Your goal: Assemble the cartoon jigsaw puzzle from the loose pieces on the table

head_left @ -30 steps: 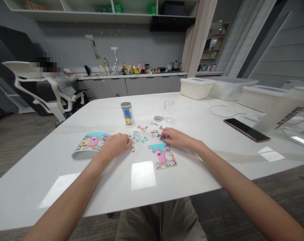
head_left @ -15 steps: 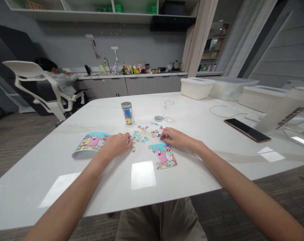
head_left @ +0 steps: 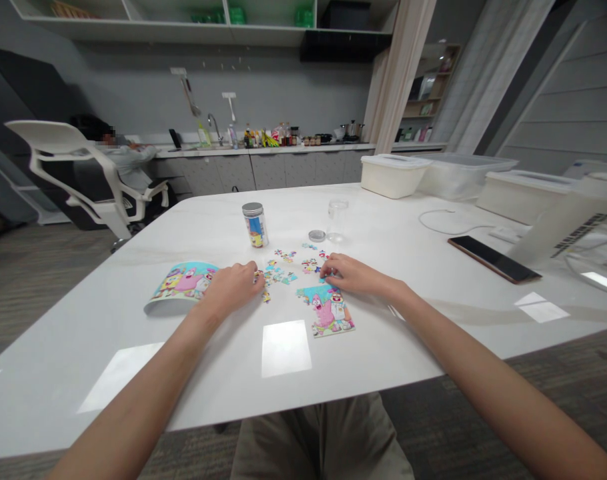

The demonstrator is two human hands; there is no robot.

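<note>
My left hand (head_left: 236, 288) rests on the table with its fingers curled around a puzzle piece (head_left: 256, 275), which is mostly hidden. Beside it lies the right edge of a curled picture sheet (head_left: 186, 280) with cartoon figures. My right hand (head_left: 351, 273) is closed, thumb and fingertips pinching a small blue puzzle piece (head_left: 322, 279). Just below that hand is a partly joined puzzle (head_left: 328, 312) showing a pink figure and a white-suited one. Several loose puzzle pieces (head_left: 279, 272) are scattered between my hands.
Behind the pieces stand a lidded jar (head_left: 255, 227), a clear jar (head_left: 337, 221) and a metal lid (head_left: 316, 235). A phone (head_left: 493, 259), a cable (head_left: 448, 212) and storage boxes (head_left: 393, 177) are on the right. Another person (head_left: 126, 163) sits at the far-left counter.
My left hand has shifted very slightly at the fingers. My right hand, the joined puzzle and the loose pieces look the same.
</note>
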